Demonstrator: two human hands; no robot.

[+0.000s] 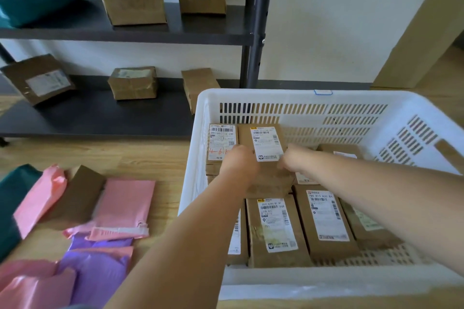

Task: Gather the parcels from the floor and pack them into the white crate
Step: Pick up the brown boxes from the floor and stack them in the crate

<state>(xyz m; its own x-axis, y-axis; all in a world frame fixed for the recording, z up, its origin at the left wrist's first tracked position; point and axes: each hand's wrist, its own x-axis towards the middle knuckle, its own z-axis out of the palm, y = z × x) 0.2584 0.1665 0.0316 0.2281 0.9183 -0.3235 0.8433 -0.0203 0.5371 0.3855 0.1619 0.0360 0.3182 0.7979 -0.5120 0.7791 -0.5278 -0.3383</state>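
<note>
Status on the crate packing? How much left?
Done: several brown boxes lie in the white crate. In hand: left hand and right hand hold the top box at its sides. Left: pink mailers, purple mailers and a brown parcel on the floor.

Smooth white plastic crate (276, 94) is holding matt brown cardboard boxes (331, 249); beside it, glossy plastic mailers (125, 198) are lying.

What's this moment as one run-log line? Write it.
phase: packing | left hand + right hand: holding brown parcel over boxes in white crate | floor: pink and purple mailers unpacked
</note>
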